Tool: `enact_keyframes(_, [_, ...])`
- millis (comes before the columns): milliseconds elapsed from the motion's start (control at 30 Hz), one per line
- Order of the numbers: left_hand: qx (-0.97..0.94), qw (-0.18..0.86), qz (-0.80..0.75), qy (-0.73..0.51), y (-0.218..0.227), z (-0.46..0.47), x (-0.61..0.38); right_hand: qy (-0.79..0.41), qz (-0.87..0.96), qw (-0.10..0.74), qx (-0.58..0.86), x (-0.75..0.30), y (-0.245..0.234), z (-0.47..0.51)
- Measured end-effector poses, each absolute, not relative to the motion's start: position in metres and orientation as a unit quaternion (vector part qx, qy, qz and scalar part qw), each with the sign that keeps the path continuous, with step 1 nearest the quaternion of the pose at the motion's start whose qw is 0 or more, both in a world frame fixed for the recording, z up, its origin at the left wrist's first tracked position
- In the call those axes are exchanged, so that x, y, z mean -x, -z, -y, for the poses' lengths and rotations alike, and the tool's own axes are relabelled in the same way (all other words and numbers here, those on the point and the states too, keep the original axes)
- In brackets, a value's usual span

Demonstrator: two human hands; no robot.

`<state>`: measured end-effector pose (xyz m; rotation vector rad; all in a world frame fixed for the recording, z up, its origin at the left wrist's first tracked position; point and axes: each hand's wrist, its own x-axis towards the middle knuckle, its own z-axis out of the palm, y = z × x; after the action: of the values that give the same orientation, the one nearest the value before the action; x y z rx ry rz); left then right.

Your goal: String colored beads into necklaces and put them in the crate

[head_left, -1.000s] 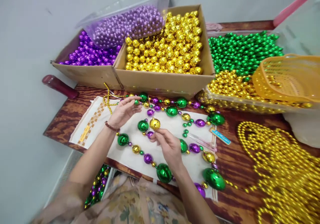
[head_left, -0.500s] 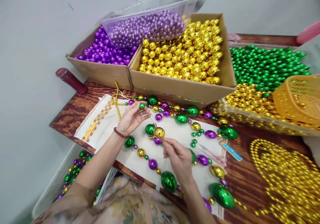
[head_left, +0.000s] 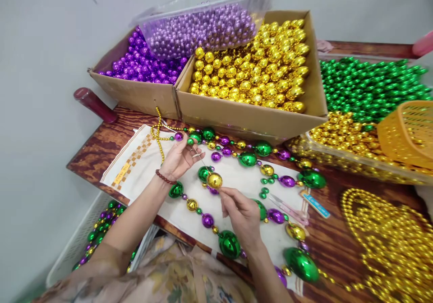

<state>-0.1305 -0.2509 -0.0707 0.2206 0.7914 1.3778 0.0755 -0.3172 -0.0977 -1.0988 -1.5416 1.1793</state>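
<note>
Over the white cloth, my left hand (head_left: 180, 161) pinches a small green bead (head_left: 190, 141) between thumb and fingertip, its other fingers curled loosely. A thin pale thread (head_left: 202, 158) runs down from these fingers to a gold bead (head_left: 214, 180). My right hand (head_left: 241, 215) grips this gold bead at its lower edge with thumb and forefinger. Just behind it lie a large green bead (head_left: 204, 174) and a purple bead (head_left: 212, 190). Strung green, gold and purple beads (head_left: 207, 220) curve around both hands on the cloth. Whether the thread passes through the green bead is too small to tell.
Cardboard boxes of purple beads (head_left: 149, 64) and gold beads (head_left: 250, 77) stand behind, with a clear tub (head_left: 203, 28) resting on top. Pink-handled scissors (head_left: 291, 209) and several loose green beads (head_left: 264, 191) lie right. A gold bead chain heap (head_left: 389, 244) and yellow basket (head_left: 404, 129) are farther right.
The view has shifted slightly. My left hand has turned a little, and the thread between the hands shows more plainly. Both hands keep their beads.
</note>
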Motion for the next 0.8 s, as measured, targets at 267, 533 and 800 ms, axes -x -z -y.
enact_keyframes(267, [-0.061,0.693,-0.376,-0.612,0.0699,0.2502,0.1269,-0.478,0.628,0.438,0.431,-0.0728,0.1013,0.3168])
enact_keyframes(533, [-0.083,0.671,-0.387,-0.627,0.0721,0.2518,0.1259,-0.484,0.622,0.427,0.443,-0.0723,0.1043,0.317])
enact_keyframes(800, [-0.095,0.657,-0.388,-0.639,0.0734,0.2543,0.1226,-0.482,0.623,0.423,0.448,-0.0702,0.1047,0.3181])
